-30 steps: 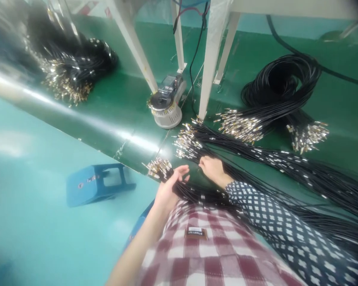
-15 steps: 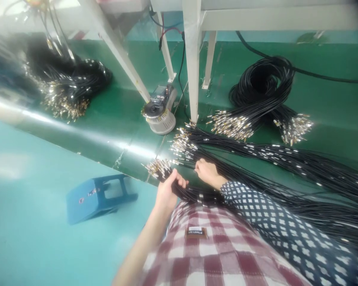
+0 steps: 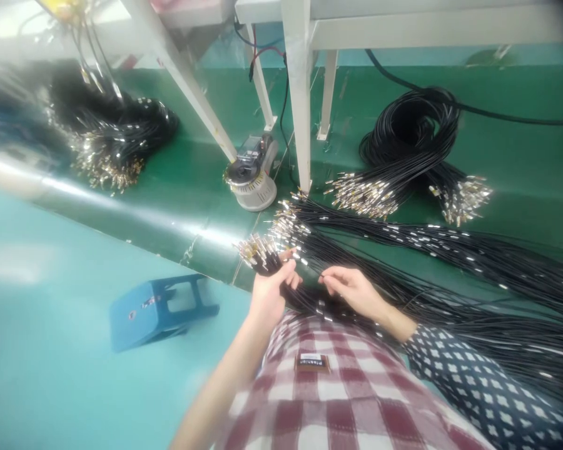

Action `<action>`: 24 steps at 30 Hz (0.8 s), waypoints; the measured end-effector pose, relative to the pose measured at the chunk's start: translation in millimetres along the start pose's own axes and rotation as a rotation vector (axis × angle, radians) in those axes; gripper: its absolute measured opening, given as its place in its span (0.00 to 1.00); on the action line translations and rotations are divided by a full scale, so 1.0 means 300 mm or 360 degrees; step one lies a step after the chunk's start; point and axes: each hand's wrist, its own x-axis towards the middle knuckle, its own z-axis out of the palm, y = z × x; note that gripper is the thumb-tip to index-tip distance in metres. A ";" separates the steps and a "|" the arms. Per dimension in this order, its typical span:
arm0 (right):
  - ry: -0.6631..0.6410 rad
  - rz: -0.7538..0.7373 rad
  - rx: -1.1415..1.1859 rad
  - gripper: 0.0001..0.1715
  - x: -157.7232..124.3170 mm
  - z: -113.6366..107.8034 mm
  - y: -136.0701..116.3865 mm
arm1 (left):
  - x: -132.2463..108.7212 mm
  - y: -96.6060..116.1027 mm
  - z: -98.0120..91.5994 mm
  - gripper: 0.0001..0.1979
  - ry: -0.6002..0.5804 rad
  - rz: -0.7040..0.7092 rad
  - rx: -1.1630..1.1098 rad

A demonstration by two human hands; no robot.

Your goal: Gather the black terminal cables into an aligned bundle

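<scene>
My left hand [image 3: 273, 292] is wrapped round a bundle of thin black cables [image 3: 268, 265]. Their metal connector tips [image 3: 257, 250] fan out above the thumb, and the rest trails to the right across the checked apron. To the right, my right hand [image 3: 354, 290] pinches a thin black cable [image 3: 313, 270] between thumb and forefinger. Just beyond both hands, a larger spread of black cables [image 3: 380, 265] lies on the green surface, with its metal ends [image 3: 288, 225] gathered near a table leg.
A coiled cable bundle [image 3: 410, 134] lies at the back right; another heap [image 3: 122, 134] is at the left. A round white device [image 3: 253, 184] stands by the pale table legs [image 3: 300, 112]. A blue plastic stool [image 3: 141, 315] lies on the light-blue floor at left.
My right hand has moved rightward along the cables, away from the connector ends. My left hand, still round its bundle, has shifted slightly right, and its connector tips have risen a little.
</scene>
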 end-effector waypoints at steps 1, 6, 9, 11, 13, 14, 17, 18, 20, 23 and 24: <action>-0.0011 -0.0014 0.0013 0.18 -0.003 0.007 -0.012 | -0.001 0.005 0.010 0.12 -0.0006 0.0008 0.0000; -0.0064 -0.0042 -0.0111 0.18 -0.019 0.011 -0.055 | -0.006 0.020 0.038 0.09 0.0000 0.0041 0.0003; -0.0078 -0.0020 -0.0201 0.18 -0.040 -0.014 -0.056 | -0.012 0.019 0.041 0.09 0.0036 0.0045 -0.0022; -0.0107 0.0021 -0.0261 0.18 -0.052 -0.040 -0.051 | -0.018 0.014 0.041 0.10 0.0104 0.0055 -0.0057; -0.0116 0.0008 -0.0396 0.17 -0.051 -0.059 -0.054 | -0.023 0.009 0.038 0.10 0.0154 0.0067 -0.0073; -0.0098 -0.0031 -0.0493 0.15 -0.045 -0.061 -0.062 | -0.025 0.007 0.037 0.10 0.0158 0.0071 -0.0075; 0.0076 -0.0242 -0.0723 0.11 -0.003 -0.021 -0.116 | -0.027 0.002 0.031 0.10 0.0113 0.0095 -0.0067; 0.0143 -0.0310 -0.0746 0.11 0.015 0.004 -0.136 | -0.026 0.001 0.029 0.09 0.0095 0.0112 -0.0065; 0.0200 -0.0407 -0.0767 0.11 0.046 0.052 -0.160 | -0.024 -0.001 0.025 0.09 0.0088 0.0159 -0.0065; 0.0151 -0.0459 -0.0941 0.14 0.044 0.060 -0.107 | -0.021 -0.009 0.014 0.09 0.0116 0.0168 -0.0061; 0.0121 -0.0465 -0.1026 0.14 0.027 0.039 -0.065 | -0.020 -0.012 0.009 0.09 0.0137 0.0160 -0.0062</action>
